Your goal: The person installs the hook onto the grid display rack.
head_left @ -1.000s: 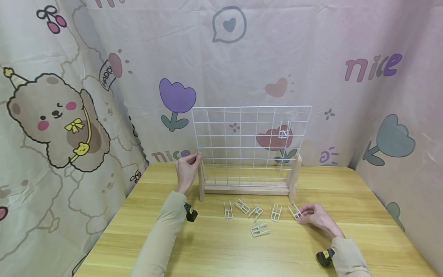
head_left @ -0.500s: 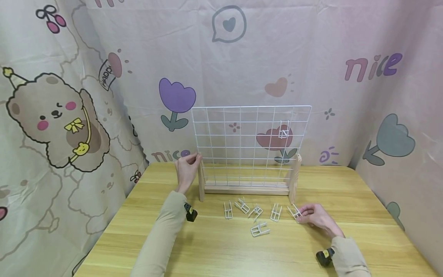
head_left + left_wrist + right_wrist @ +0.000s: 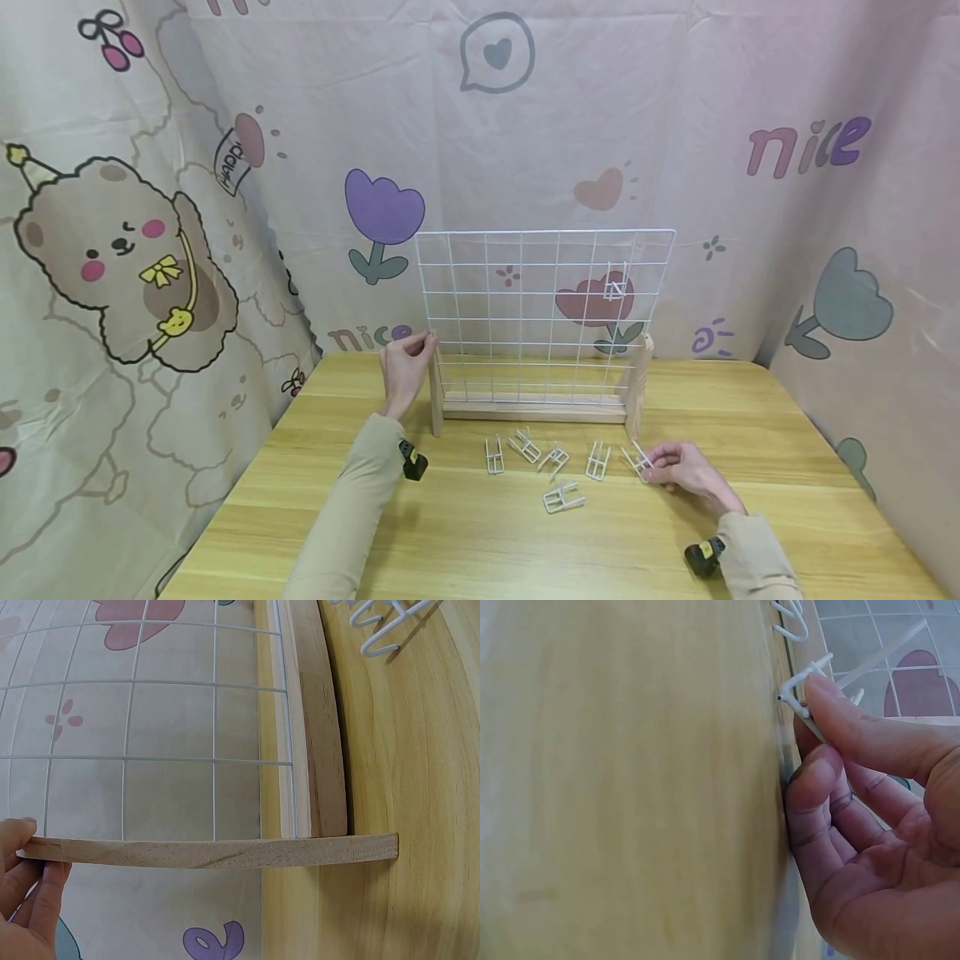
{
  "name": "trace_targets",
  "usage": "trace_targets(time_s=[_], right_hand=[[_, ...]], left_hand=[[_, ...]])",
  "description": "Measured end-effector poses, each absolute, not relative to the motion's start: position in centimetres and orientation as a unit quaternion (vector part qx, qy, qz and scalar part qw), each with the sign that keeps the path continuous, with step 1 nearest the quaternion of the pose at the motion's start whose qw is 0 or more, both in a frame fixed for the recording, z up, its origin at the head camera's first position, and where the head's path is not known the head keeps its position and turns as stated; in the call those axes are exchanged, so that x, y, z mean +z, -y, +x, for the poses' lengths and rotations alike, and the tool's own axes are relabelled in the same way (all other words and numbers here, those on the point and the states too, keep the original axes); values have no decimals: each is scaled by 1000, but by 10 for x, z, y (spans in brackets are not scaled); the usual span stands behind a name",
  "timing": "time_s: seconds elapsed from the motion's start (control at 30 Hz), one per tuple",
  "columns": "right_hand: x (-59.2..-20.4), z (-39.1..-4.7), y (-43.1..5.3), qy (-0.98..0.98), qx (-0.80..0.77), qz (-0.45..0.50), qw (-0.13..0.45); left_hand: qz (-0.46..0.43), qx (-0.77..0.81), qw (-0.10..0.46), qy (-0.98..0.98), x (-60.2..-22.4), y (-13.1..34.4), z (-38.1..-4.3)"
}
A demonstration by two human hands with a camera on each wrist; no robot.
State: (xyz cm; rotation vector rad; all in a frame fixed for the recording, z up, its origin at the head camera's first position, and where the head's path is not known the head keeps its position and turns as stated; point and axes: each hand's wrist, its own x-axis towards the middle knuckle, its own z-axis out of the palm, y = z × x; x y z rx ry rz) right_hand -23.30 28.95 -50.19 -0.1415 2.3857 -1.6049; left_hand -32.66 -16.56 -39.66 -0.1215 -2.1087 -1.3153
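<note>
A white wire grid panel stands upright in a wooden base. With thumb and fingers, my left hand pinches the top of the base's left wooden upright. My right hand pinches a white wire hook low over the table, right of the stand; its prongs point away toward the stand. In the right wrist view, the thumb and index finger grip the hook's frame, partly hiding it. One similar hook hangs on the grid at the upper right.
Several loose white hooks lie in front of the stand, one hook nearer the person. The stand's right upright rises just beyond the right hand. A printed curtain hangs behind the wooden table.
The hook in my right hand has tilted slightly to the left. My left hand stays on the wooden upright, and the loose hooks have not moved.
</note>
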Motion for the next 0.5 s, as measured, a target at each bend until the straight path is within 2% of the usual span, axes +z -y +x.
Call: trace_targets(time_s=[0.5], right_hand=[[-498, -231, -286, -804, -581, -19, 123]], left_hand=[[-48, -496, 321, 805, -396, 166, -326]])
